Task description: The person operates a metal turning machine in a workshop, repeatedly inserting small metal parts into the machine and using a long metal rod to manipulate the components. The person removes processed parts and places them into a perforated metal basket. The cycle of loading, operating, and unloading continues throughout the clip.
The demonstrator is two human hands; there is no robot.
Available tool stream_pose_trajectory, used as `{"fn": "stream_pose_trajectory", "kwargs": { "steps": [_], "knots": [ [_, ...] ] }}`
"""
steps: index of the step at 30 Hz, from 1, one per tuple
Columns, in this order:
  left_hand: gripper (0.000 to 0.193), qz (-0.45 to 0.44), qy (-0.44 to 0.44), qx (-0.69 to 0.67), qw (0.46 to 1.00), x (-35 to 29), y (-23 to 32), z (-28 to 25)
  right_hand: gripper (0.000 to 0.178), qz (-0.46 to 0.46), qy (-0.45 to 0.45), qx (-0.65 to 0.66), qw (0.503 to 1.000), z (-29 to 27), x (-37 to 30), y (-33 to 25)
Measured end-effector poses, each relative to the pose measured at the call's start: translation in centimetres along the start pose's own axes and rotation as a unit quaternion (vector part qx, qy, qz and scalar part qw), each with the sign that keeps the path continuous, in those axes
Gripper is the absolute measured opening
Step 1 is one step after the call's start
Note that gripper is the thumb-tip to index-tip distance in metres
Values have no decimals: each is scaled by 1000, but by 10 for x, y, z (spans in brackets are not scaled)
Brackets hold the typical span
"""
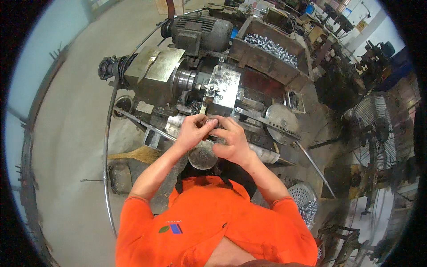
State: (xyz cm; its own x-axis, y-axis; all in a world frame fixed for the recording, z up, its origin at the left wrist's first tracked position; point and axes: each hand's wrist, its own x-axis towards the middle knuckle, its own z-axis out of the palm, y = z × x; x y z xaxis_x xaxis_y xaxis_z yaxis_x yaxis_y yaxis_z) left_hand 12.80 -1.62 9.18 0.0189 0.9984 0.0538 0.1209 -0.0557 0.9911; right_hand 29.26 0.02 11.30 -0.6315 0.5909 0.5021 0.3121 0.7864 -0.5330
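Note:
My left hand (193, 131) and my right hand (233, 140) meet in front of a lathe-like machine, fingers pinched together at one spot. Something small and dark sits between the fingertips, mostly covered, so its kind does not show. Just below the hands is a round grey metal disc (202, 155). Beyond them lies the machine's flat metal tool block (225, 86), with bolts on top. To its left, the shiny round spindle (185, 80) sticks out of the headstock, which a metal sheet (155, 63) covers.
Behind the machine stands a big electric motor (202, 33). A metal bin (271, 64) of small shiny parts is at the back right. A perforated basket (303, 198) with similar parts sits low right, near a fan (376, 129). A straw broom (140, 154) and long rods flank the left.

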Motion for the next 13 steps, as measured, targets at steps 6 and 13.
{"fn": "stream_pose_trajectory", "kwargs": {
  "steps": [6, 13],
  "knots": [
    [32, -7, 56, -37, 998, 6, -2, -13, 34, -13, -44, -25, 999, 2, 25, -3],
    [33, -28, 84, -69, 994, 10, -5, -53, 37, -60, -121, -35, 990, 23, 67, 6]
  ]
}}
